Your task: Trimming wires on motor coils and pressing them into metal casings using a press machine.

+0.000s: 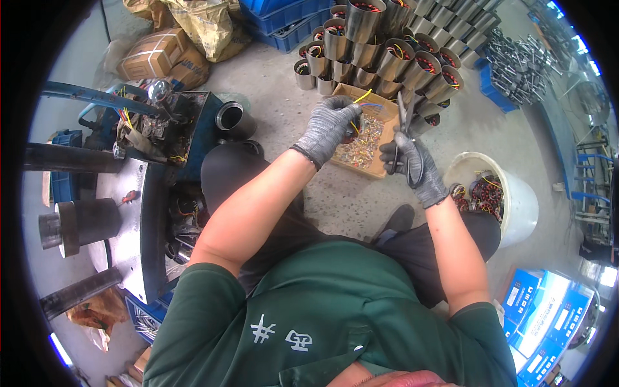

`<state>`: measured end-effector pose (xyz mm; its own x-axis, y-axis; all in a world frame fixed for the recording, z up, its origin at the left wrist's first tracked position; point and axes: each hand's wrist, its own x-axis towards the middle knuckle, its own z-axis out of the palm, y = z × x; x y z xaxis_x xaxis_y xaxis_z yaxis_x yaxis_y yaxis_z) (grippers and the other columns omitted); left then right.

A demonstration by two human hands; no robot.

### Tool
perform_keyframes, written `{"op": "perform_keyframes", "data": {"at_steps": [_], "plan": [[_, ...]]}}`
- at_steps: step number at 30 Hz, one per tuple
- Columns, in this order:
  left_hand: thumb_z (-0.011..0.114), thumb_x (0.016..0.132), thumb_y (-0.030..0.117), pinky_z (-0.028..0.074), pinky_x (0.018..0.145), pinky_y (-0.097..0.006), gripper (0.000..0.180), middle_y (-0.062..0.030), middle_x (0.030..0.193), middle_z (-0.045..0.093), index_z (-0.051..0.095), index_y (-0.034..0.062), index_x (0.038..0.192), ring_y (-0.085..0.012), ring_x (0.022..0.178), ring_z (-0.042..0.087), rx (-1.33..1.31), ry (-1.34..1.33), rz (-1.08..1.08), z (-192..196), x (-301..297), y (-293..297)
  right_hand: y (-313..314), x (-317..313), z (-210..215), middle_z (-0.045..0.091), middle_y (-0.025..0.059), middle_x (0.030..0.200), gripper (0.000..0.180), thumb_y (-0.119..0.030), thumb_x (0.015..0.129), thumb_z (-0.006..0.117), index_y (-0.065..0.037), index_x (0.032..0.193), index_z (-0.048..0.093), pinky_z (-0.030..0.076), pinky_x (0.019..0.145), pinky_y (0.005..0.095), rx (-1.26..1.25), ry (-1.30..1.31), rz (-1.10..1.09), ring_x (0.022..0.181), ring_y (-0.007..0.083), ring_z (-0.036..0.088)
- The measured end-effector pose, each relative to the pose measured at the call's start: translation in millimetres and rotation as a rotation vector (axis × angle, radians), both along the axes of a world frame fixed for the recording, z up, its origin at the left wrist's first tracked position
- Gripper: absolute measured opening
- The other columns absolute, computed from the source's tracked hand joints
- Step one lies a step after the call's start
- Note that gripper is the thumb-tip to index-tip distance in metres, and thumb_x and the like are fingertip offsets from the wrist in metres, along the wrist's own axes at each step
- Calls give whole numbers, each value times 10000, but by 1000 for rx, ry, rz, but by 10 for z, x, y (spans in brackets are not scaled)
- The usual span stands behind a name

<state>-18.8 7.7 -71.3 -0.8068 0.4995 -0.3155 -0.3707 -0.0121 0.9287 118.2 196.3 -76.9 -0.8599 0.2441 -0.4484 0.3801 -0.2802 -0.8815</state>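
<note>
My left hand (327, 129), in a grey knit glove, is closed on several coloured wires (365, 96); yellow and blue ends stick out past the fingertips. What the wires lead to is mostly hidden under the hand. In my gloved right hand (416, 164) is a pair of scissors (404, 115), blades pointing up and away from me, with the fingers around the handles. Beneath and between both hands sits a shallow cardboard box (393, 126), its bottom covered with short wire clippings (365, 147).
Metal cylinders (365, 24) with coloured wires inside are stacked ahead. A white bucket (520, 208) of wound wire parts stands to the right. On the left is a machine with thick steel rods (71, 157). A dark cylinder (235, 120) stands beside it. Blue crates (287, 26) lie farther off.
</note>
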Motion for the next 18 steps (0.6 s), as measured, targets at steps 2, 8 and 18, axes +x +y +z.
{"op": "perform_keyframes", "data": {"at_steps": [2, 8, 18], "plan": [[673, 989, 162, 553, 577, -272, 156, -81, 805, 724, 684, 9, 1016, -136, 660, 678, 36, -6, 36, -38, -25, 3, -63, 74, -12, 689, 127, 1059, 560, -508, 986, 629, -129, 1382, 516, 575, 731, 361, -22, -62, 99, 870, 222, 708], [661, 999, 158, 559, 570, -259, 151, -88, 815, 717, 675, 11, 1032, -137, 666, 680, -61, 86, -18, -37, 24, 23, -183, 75, 50, 679, 109, 1003, 582, -513, 986, 632, -134, 1411, 510, 565, 662, 338, -55, -113, 187, 828, 212, 700], [669, 992, 144, 604, 605, -305, 195, -81, 892, 731, 676, 4, 1127, -155, 723, 708, 37, -32, 91, -22, 136, 76, -254, -18, -7, 566, 81, 565, 420, -414, 1024, 577, -36, 841, 572, 467, 365, 327, -145, 33, 183, 404, 205, 572]]}}
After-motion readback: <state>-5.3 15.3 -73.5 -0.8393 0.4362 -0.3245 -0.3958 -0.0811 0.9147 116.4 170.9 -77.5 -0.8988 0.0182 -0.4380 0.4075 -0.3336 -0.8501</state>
